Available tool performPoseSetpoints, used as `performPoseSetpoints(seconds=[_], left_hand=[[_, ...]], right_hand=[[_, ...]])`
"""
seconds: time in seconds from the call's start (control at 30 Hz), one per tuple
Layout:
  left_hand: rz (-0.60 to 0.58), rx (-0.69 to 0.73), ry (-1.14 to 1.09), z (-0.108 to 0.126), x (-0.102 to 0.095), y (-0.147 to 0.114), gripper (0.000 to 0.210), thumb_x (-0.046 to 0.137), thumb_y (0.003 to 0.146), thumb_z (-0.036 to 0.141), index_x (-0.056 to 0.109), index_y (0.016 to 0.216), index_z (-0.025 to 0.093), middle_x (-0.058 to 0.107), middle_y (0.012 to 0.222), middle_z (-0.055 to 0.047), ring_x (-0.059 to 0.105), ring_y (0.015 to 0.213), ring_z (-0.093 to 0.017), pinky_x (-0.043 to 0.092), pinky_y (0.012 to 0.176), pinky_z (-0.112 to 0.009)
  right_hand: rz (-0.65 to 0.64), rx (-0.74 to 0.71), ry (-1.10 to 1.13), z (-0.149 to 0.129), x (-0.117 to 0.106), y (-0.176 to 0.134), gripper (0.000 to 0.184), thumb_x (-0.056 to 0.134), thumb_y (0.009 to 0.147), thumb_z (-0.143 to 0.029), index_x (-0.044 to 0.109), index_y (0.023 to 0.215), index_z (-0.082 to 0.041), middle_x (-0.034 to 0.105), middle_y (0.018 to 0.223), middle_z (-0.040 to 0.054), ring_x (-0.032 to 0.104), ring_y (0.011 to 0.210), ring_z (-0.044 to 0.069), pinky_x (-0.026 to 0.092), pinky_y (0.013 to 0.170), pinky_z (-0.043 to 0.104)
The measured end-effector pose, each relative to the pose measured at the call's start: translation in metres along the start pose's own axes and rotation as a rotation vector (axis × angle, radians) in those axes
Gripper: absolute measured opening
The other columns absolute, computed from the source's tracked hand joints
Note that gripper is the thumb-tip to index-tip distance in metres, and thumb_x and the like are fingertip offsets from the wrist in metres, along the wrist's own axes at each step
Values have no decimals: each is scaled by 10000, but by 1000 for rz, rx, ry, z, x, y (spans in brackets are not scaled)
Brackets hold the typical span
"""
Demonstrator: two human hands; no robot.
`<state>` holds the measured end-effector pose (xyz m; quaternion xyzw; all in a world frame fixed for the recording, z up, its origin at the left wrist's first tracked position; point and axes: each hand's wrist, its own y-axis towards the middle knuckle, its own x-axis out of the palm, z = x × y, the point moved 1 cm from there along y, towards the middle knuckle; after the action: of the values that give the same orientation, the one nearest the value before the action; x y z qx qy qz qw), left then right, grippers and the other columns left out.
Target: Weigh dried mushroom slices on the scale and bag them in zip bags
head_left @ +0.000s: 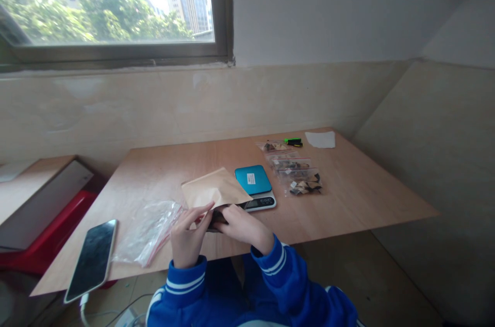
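Observation:
My left hand (pixel 190 234) pinches the near edge of a brown kraft paper bag (pixel 216 187) between thumb and fingers. The bag lies tilted above the near side of the table, its dark opening toward me. At that opening my right hand (pixel 242 224) has its fingers curled inward, with the tips hidden inside; what they grip cannot be made out. Just behind the bag sits a small kitchen scale (pixel 253 178) with a blue top and a lit display, partly covered by the bag's corner. A clear zip bag (pixel 149 229) lies flat beside my left hand.
Several small zip bags (pixel 305 185) with dark and tan pieces lie in a row right of the scale. Behind them are a green-handled tool (pixel 293 140) and white paper (pixel 320 140). A phone (pixel 93 260) with a cable rests at the table's left edge, near a red stool (pixel 50 234).

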<state>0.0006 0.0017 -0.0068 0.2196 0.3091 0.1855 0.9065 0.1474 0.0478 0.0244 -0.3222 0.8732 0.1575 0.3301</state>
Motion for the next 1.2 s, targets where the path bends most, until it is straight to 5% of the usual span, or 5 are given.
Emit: performPoseSetpoints(seconds=[0.53, 1.2], left_hand=[[-13, -53, -47, 3, 5, -1, 214, 649, 818, 347, 752, 981, 253, 725, 795, -16, 623, 652, -148, 505, 644, -277], [-71, -116, -69, 7, 7, -1, 222, 646, 825, 374, 743, 994, 268, 730, 875, -2, 665, 707, -139, 535, 678, -260]], right_hand=[[-59, 53, -28, 14, -2, -5, 264, 548, 866, -130, 660, 1105, -134, 704, 1133, 130, 663, 1061, 258, 507, 878, 323], [150, -88, 171, 32, -11, -21, 224, 638, 823, -78, 718, 990, -203, 728, 1014, 35, 661, 961, 175, 494, 889, 289]])
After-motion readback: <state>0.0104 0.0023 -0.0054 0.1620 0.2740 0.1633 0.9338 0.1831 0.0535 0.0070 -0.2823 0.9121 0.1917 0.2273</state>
